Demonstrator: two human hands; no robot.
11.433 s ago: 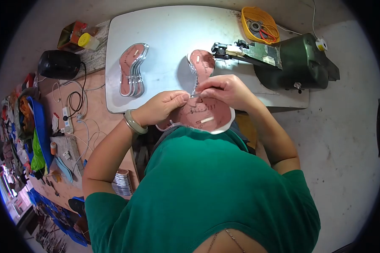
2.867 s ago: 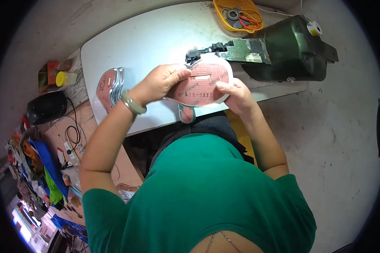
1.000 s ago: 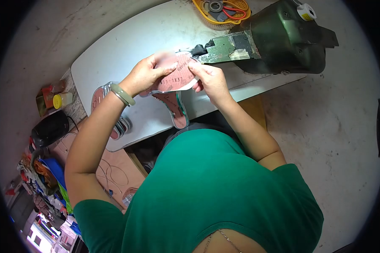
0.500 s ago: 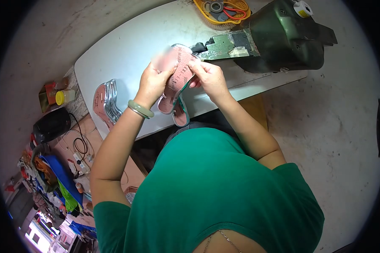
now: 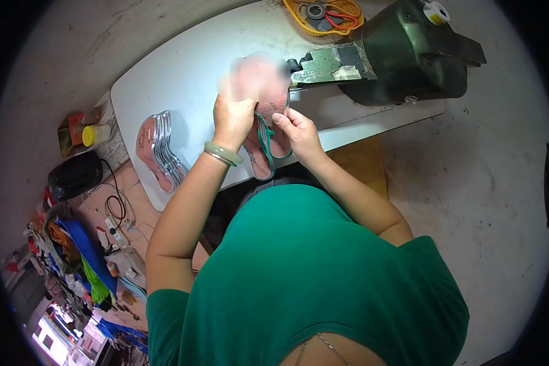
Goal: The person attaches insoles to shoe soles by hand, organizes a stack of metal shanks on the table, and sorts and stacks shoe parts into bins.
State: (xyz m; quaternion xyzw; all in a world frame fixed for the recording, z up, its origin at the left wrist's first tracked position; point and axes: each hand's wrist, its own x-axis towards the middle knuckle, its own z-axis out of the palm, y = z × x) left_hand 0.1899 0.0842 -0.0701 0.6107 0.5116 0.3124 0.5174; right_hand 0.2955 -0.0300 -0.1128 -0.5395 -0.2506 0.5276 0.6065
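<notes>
My left hand (image 5: 233,119) is closed on the left edge of a pink insole (image 5: 276,113) with printed lettering and a green and silver edge. My right hand (image 5: 299,131) pinches the same insole from the right, its thumb on the edge. The insole stands nearly lengthwise, and its upper part is blurred. Another pink insole (image 5: 260,163) lies beneath it on the table, partly hidden by the held one and my left hand. Further left, a stack of pink insoles (image 5: 155,152) with silver edges rests on the white table (image 5: 195,73).
A dark green machine (image 5: 402,55) with a flat arm (image 5: 323,66) reaches in from the right. Behind it sits a yellow basket (image 5: 329,30) holding red-handled scissors. At the left are a yellow-lidded jar (image 5: 96,135), a black device (image 5: 75,177) and cables.
The held insole has turned from lying crosswise to nearly lengthwise. My left hand has turned with it, and my right hand has slid lower along its edge. The view has also shifted.
</notes>
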